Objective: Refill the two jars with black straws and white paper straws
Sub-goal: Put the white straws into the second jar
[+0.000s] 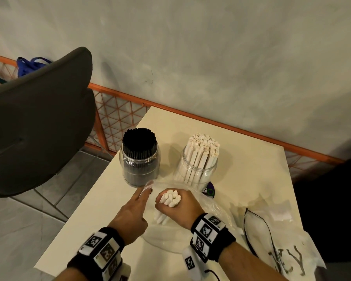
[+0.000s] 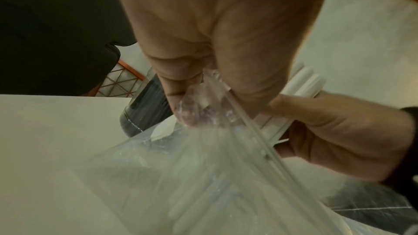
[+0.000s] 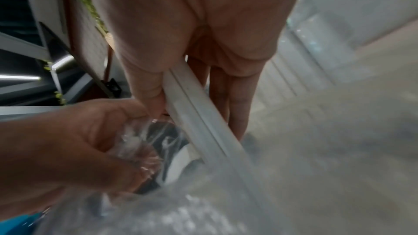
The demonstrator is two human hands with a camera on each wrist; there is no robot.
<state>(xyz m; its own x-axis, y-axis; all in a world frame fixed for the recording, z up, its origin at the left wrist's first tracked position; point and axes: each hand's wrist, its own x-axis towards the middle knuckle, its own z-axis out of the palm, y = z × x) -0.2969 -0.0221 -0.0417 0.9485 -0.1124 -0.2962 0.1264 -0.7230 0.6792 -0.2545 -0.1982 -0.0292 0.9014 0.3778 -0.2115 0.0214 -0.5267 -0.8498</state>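
The right hand [image 1: 178, 207] grips a bundle of white paper straws [image 1: 170, 196]; the left hand [image 1: 134, 211] pinches the clear bag [image 2: 203, 176] open. Both jars, black straws [image 1: 139, 157] and white [image 1: 199, 163], stand toward the table's [image 1: 261, 179] far edge

jars [image 1: 139, 165]: clear, shiny plastic or glass, cannot tell which
black straws [image 1: 139, 141]: dark and matt
white paper straws [image 1: 203, 149]: dull white paper
bag [image 2: 203, 176]: thin, see-through, crinkly plastic, just in front of the jars
table [image 1: 251, 171]: smooth, matt cream top
fence [image 1: 118, 116]: orange painted metal mesh, behind the jars
chair [image 1: 39, 110]: dark, smooth, matt shell
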